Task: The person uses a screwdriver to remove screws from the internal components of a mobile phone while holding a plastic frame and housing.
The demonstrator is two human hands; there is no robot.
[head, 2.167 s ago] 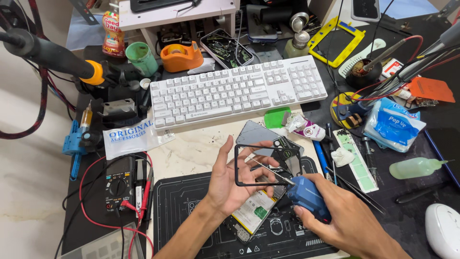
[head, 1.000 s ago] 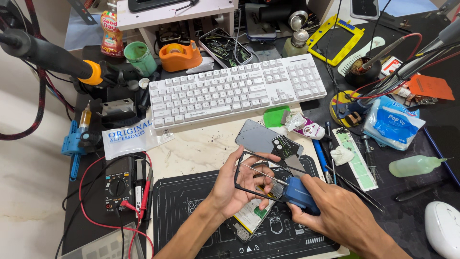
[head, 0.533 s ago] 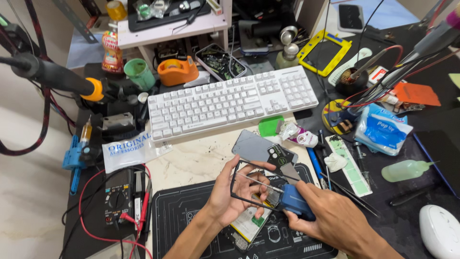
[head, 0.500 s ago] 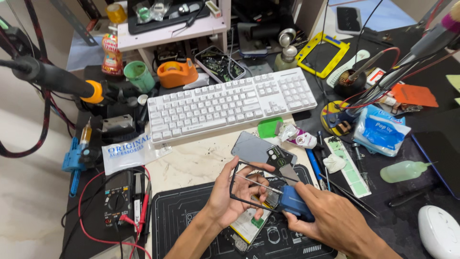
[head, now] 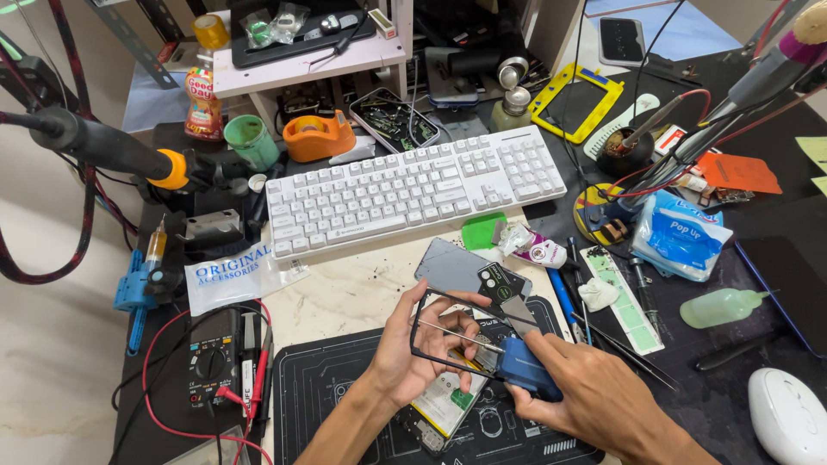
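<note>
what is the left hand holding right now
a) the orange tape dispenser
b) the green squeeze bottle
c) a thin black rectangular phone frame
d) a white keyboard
c: the left hand grips a thin black phone frame over the dark work mat, while the right hand holds a blue tool with a thin metal tip against it. The keyboard, tape dispenser and green bottle lie untouched.
</note>
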